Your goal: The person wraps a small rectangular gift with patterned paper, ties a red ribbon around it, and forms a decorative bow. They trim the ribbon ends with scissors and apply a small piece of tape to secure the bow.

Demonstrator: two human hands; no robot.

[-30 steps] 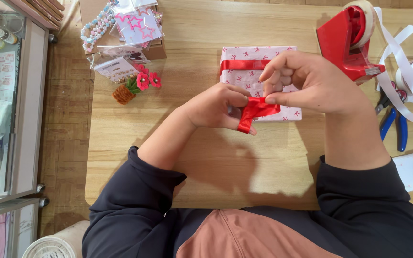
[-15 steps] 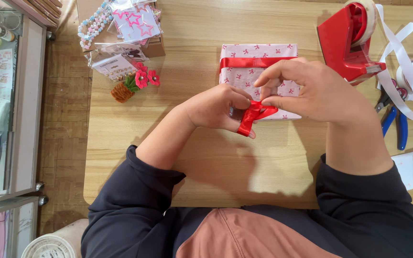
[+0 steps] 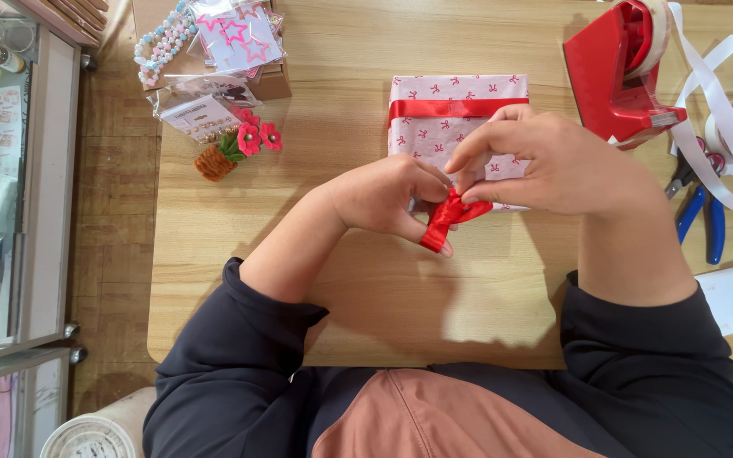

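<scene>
Taking the pink gift box (image 3: 456,119) as the landmark, the far left holds a glass-fronted cabinet (image 3: 10,170) standing off the wooden table (image 3: 341,280), well apart from the box. Nearer, to the upper left of the box, a carton (image 3: 275,85) carries strings of pastel beads (image 3: 161,41) and clear packets with pink star shapes (image 3: 239,38), and just below these lies a small knitted pot with red flowers (image 3: 235,148). The person's left hand (image 3: 383,195) comes in from the lower left of the box, its fingers closed in a narrow pinch on a crumpled piece of red ribbon (image 3: 450,216), one end of which hangs down past the thumb. That ribbon sits at the box's near edge, over the table, between the two hands. The box itself is wrapped in paper printed with small red bows and has a band of red ribbon across its far part. The right hand (image 3: 545,165) lies over the box's near right corner, thumb and forefinger pressed tight on the same ribbon piece from the right. To the upper right of the box stands a red tape dispenser (image 3: 617,72), then loops of white ribbon (image 3: 710,110) and blue-handled pliers (image 3: 704,220) farther right.
</scene>
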